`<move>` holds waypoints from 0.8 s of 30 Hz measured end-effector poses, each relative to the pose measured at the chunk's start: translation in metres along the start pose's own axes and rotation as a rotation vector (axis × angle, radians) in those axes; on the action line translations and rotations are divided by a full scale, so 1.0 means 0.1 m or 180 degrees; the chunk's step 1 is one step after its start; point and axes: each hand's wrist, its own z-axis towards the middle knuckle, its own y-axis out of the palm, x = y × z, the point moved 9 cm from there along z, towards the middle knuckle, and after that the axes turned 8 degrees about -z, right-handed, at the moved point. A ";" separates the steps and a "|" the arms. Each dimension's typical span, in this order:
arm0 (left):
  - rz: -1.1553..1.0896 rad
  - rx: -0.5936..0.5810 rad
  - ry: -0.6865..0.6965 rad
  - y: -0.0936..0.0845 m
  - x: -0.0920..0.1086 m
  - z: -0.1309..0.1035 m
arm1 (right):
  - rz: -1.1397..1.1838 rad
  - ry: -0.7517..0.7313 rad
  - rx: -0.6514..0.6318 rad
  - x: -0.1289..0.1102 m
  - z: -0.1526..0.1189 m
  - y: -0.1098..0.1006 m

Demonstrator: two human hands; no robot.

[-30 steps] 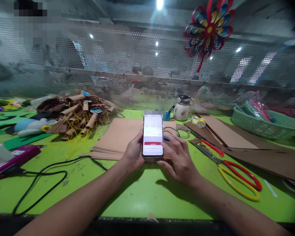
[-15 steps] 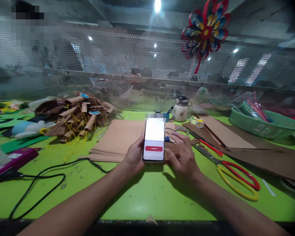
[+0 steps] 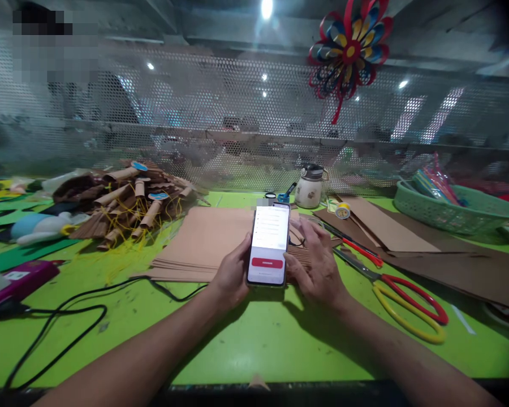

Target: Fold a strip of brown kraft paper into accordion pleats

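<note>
A smartphone [image 3: 268,249] stands tilted up above the green table, its lit screen showing lines of text over a red button. My left hand [image 3: 233,274] is closed around its left edge and lower back. At the phone's right side, my right hand [image 3: 316,265] is open, fingers curved and apart, with the thumb close to the lower right edge; whether it touches cannot be made out. Behind the phone lies a stack of tan paper sheets [image 3: 199,232]. Large scissors [image 3: 407,305] with red and yellow handles rest to the right of my right hand.
Left are brown paper rolls with yellow string [image 3: 127,203], a purple box [image 3: 21,285] and a black cable [image 3: 68,302]. A white bottle [image 3: 309,189], a tape roll [image 3: 343,211], brown sheets [image 3: 458,277] and a green basket [image 3: 453,212] stand or lie right. A paper flower [image 3: 350,52] hangs above.
The phone has tilted slightly to the right, and its screen now shows several text lines where it was blank white. My right hand's fingers have drawn slightly nearer the phone.
</note>
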 end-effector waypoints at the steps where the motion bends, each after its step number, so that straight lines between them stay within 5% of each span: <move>1: 0.0013 -0.0029 0.0006 0.01 0.00 0.00 | -0.0002 -0.0009 0.0005 0.00 0.00 -0.01; 24: 0.0124 0.0145 0.0015 0.04 -0.01 -0.06 | 0.0004 -0.0049 0.0317 -0.01 0.02 -0.12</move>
